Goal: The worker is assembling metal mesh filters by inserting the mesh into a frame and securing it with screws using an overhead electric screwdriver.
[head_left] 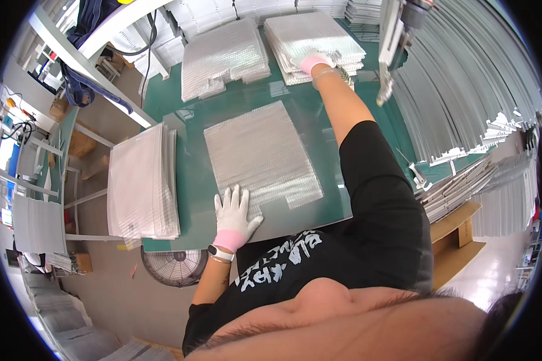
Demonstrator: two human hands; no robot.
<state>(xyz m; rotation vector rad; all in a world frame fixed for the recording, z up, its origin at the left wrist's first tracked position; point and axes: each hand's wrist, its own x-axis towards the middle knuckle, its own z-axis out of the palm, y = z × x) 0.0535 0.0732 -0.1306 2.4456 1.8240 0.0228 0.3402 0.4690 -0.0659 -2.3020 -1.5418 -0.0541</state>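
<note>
Left hand flat, fingers spread, pressing silver bubble sheet on green worktop. Right hand reaches far, gripping top sheet of silver stack.

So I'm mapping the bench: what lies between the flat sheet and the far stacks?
In the head view, only bare green table separates the silver sheet from the stacks.

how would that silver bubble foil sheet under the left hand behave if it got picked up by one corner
The silver sheet looks thin and quilted like bubble foil, so it is probably light and would sag rather than stay stiff. Its shiny face on the smooth green table suggests it slides easily; the left hand lies flat on its near edge, perhaps pinning it.
</note>
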